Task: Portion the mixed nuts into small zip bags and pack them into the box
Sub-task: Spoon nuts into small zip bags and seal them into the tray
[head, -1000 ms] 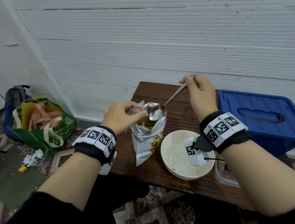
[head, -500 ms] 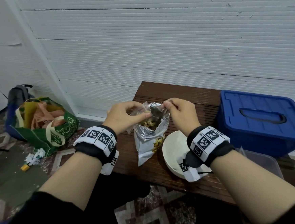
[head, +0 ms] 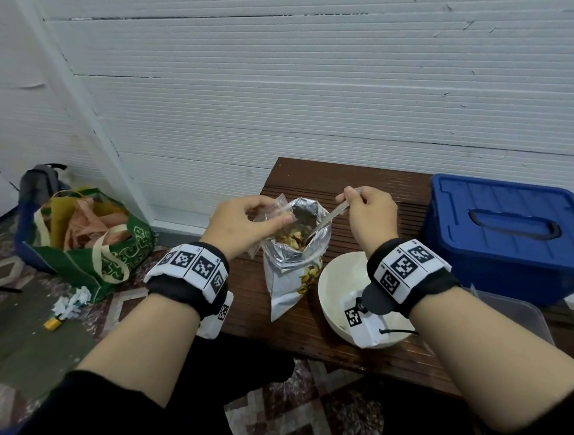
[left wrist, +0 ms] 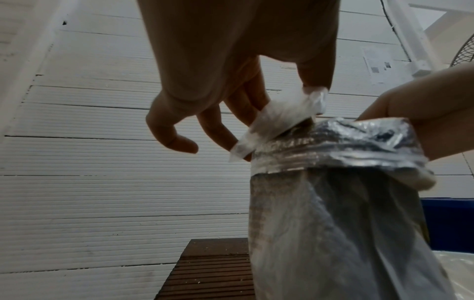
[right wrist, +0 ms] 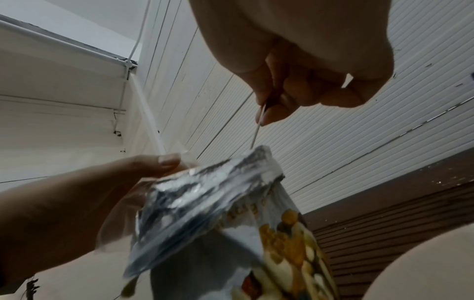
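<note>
**Nuts bag held open, spoon dipped inside**

Mixed nuts (head: 289, 238) sit inside one silver foil pouch with printed nuts on its front (head: 291, 268), standing upright near the middle of the dark brown slatted wooden table (head: 354, 174), between the two hands. One small clear plastic zip bag (head: 271, 215) lies against the pouch's left rim, pinched there between thumb and fingers of the left hand (head: 241, 224); the left wrist view shows the clear film caught at the fingertips, right at the foil mouth. The right hand (head: 371, 214) grips the handle of one metal spoon (head: 327, 218), fingers curled round it, and the spoon slants down leftward with its bowl inside the pouch's open mouth among the nuts.

One white round bowl (head: 338, 282) stands just right of the pouch, toward the table's near edge, partly behind the right wrist. One blue plastic lidded box with a recessed handle (head: 506, 231) sits at the table's right end. One clear plastic container (head: 513, 316) shows by the near right corner, mostly hidden by the forearm.

On the floor left of the table stands one green shopping bag (head: 85, 247).
</note>
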